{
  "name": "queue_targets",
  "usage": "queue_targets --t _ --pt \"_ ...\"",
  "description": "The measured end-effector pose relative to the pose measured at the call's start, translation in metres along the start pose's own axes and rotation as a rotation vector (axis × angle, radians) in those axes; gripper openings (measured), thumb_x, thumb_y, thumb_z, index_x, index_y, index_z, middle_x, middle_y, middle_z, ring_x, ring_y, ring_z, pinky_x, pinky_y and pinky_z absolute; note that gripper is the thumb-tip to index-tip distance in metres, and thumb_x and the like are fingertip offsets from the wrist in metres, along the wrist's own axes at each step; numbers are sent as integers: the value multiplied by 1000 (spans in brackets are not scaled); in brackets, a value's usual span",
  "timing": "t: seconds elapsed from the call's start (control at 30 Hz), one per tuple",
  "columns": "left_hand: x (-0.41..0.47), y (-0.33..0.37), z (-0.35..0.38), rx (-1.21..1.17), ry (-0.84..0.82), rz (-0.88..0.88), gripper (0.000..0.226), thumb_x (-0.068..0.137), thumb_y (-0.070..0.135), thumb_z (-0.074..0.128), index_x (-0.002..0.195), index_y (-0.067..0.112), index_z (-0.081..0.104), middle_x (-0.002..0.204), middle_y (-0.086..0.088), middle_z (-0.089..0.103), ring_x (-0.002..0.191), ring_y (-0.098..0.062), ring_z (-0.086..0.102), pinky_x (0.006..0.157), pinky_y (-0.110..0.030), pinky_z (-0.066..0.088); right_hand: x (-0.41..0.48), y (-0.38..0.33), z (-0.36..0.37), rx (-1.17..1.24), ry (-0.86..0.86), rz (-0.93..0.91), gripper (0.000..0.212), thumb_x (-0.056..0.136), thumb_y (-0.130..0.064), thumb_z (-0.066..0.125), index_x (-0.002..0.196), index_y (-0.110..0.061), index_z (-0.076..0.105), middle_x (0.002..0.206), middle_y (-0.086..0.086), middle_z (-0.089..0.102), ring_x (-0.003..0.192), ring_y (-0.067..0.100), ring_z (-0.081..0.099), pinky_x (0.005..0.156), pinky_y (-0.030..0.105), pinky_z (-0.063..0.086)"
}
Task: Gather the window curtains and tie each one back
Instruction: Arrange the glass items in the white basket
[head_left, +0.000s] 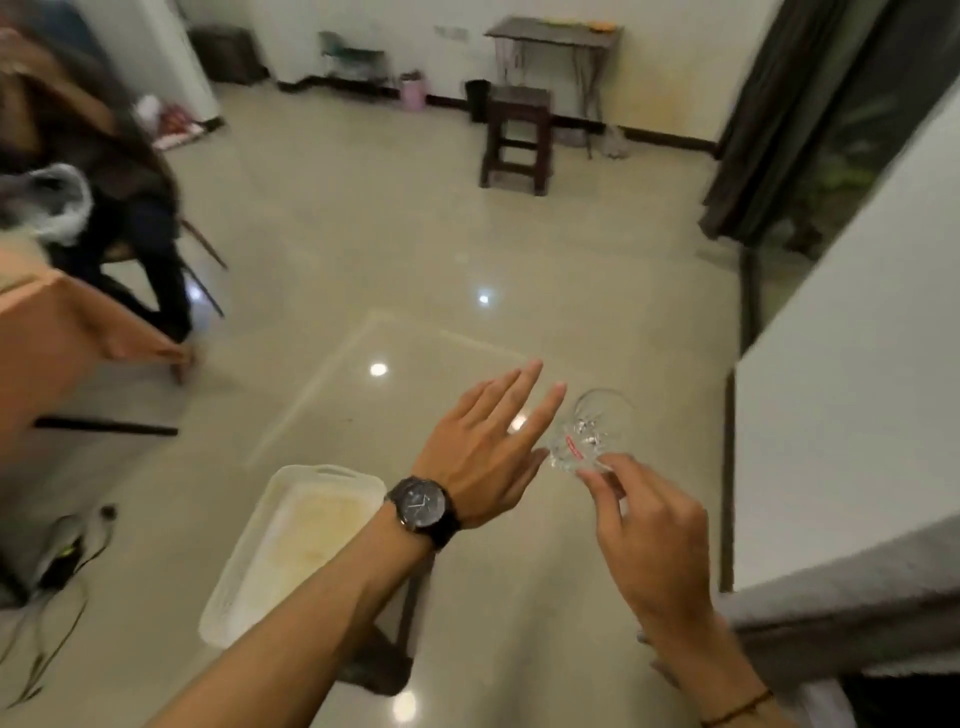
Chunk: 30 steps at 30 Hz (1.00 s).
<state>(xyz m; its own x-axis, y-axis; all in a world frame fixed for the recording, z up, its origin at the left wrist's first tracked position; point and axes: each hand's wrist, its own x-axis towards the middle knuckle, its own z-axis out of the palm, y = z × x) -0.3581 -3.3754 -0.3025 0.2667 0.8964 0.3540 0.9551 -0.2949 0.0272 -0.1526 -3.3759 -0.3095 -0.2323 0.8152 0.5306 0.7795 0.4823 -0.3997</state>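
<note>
Curtain (774, 104): dark, hanging to the floor beside the window at the room's far right, well apart from my hands.
Right hand (649, 535): fingertips pinch a clear drinking glass (592, 431), which is tilted.
Left hand (480, 452): fingers straight and spread, just beside the glass; wristwatch (422, 506) on its wrist.
White plastic tray (249, 577): under my left forearm.
Wooden stool (517, 135): near the far wall.

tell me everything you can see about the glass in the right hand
The glass is clear and looks cut or patterned near its base, with a red label on its side. It is tilted, its open rim away from the camera. The right hand pinches its base; the open left hand lies close beside it, contact unclear.
</note>
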Motion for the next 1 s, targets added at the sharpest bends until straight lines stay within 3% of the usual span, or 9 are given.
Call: queue_targets --t 0.07,0.13,0.23,0.4,0.5,0.6,0.77,0.9,1.0 --pt "-33 -42 -36 56 39 -97 70 101 41 59 160 17 32 166 -20 35 146 -36 47 114 -46 43 20 -55 13 61 -12 -119 16 91 -25 74 96 -10 74 80 6 74 63 23 67 56 31 55" --pt "-66 -81 -66 102 70 -170 69 100 40 59 160 17 32 164 -20 37 145 -37 47 113 -46 45 36 -110 25 105 -4 -228 18 91 -28 71 93 -10 73 76 4 73 59 21 65 57 20 43" --pt "-127 -139 -109 171 76 -307 68 102 40 56 159 17 28 164 -21 36 145 -38 47 111 -48 45 49 -197 51 193 -55 -381 25 93 -32 63 94 -9 72 74 3 72 57 16 63 57 16 36" --pt "-224 -213 -149 186 49 -514 67 101 31 55 160 7 33 164 -22 37 146 -37 45 114 -48 45 43 -317 108 302 -177 -497 25 97 -34 61 94 -11 71 73 1 70 60 19 63 52 32 52" --pt "-269 -239 -141 159 36 -604 67 98 23 60 157 1 37 162 -22 41 142 -35 51 112 -46 47 27 -360 146 305 -230 -528 21 97 -32 63 91 -13 69 70 1 67 58 21 61 51 35 51" --pt "-305 -255 -108 95 -21 -688 69 101 26 56 159 0 31 165 -21 36 144 -34 48 115 -46 46 4 -376 189 271 -349 -530 22 98 -33 62 91 -13 69 69 2 65 58 23 61 52 38 51" --pt "-348 -265 -25 -17 -249 -802 71 110 42 35 165 6 8 174 -13 12 158 -26 24 127 -39 26 -37 -357 265 187 -556 -543 23 100 -35 58 93 -16 69 72 0 67 61 19 61 57 34 52" --pt "-380 -272 47 -55 -397 -820 71 109 42 33 166 7 6 174 -12 11 158 -25 23 126 -37 25 -72 -327 334 122 -736 -551 32 104 -39 48 101 -16 69 79 0 70 68 20 64 65 35 55" --pt "-397 -277 94 -59 -491 -827 71 109 41 34 165 5 7 174 -13 13 158 -27 22 126 -38 23 -97 -308 379 72 -793 -558 32 103 -38 50 92 -14 68 72 2 67 60 22 61 58 37 55"
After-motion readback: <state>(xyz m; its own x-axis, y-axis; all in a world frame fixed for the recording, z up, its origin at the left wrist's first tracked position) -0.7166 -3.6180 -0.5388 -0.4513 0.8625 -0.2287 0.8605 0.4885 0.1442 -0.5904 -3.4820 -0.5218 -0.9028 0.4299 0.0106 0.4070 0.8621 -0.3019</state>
